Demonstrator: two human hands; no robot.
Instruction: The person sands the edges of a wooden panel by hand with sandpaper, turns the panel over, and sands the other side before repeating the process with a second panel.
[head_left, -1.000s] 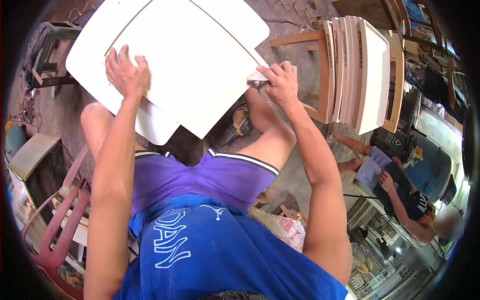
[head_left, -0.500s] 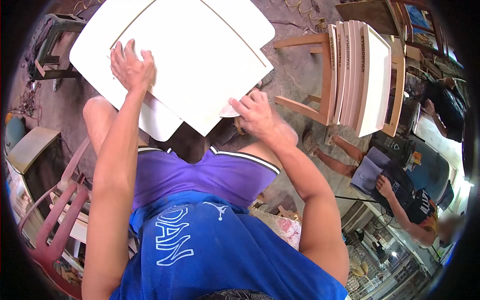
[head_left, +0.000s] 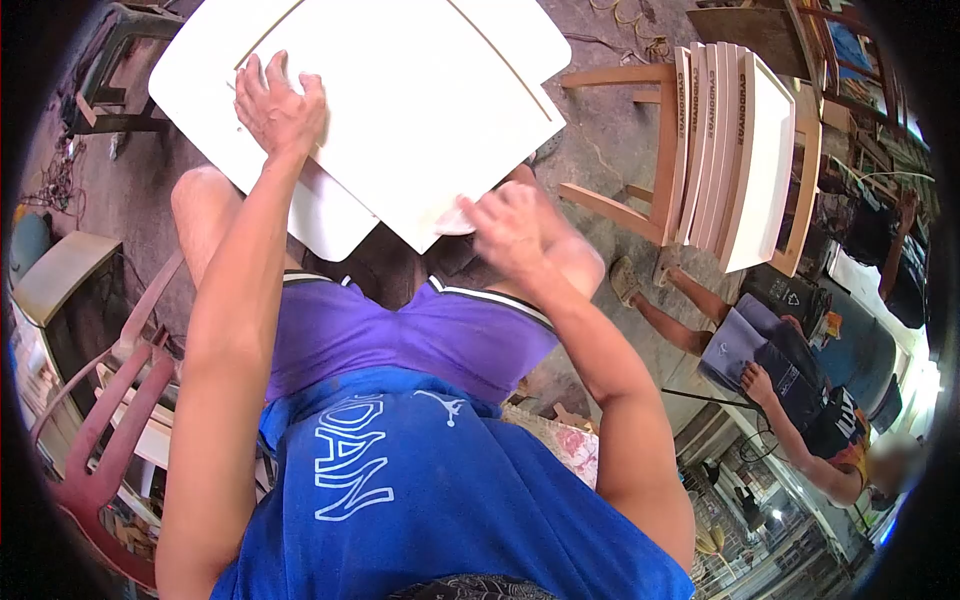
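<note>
A white panel lies over another white board, above and in front of my knees. My left hand rests on the panel's left side with its fingers spread. At the panel's near right edge, my right hand is closed round a thin whitish sheet, which touches the panel near its lower corner. The right fingers are blurred.
At the right, several white-topped boards stand on edge on a wooden frame. A red plastic chair is at the lower left. A person sits at the right; a dark stool stands upper left.
The whole view has shifted slightly. My right hand has moved a little along the panel's edge with the sheet. My left hand stays spread on the panel.
</note>
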